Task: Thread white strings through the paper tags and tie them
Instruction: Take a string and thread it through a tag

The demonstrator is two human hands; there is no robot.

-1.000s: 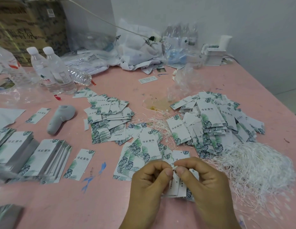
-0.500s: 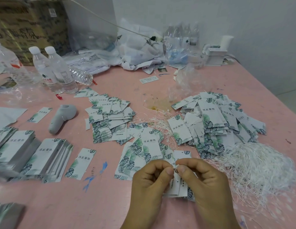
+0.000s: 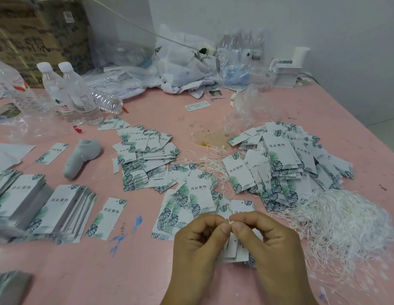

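Observation:
My left hand (image 3: 196,245) and my right hand (image 3: 268,243) meet thumb to thumb near the table's front edge. Between their fingertips they pinch a small white string end (image 3: 231,223). Below the fingers hang paper tags (image 3: 232,249), white with green leaf print, partly hidden by both hands. A big heap of white strings (image 3: 345,225) lies to the right of my right hand. Loose tags lie in a pile (image 3: 145,155) at the centre and another pile (image 3: 288,159) at the right, with thin strings (image 3: 209,164) between them.
Neat stacks of tags (image 3: 37,208) sit at the left on the pink table (image 3: 125,271). A grey handheld device (image 3: 81,157) lies behind them. Water bottles (image 3: 68,95), plastic bags (image 3: 183,69) and a cardboard box (image 3: 37,36) line the back. The table's right edge is close.
Both hands stay together at the same spot, working the string end between the fingertips. The view has shifted slightly.

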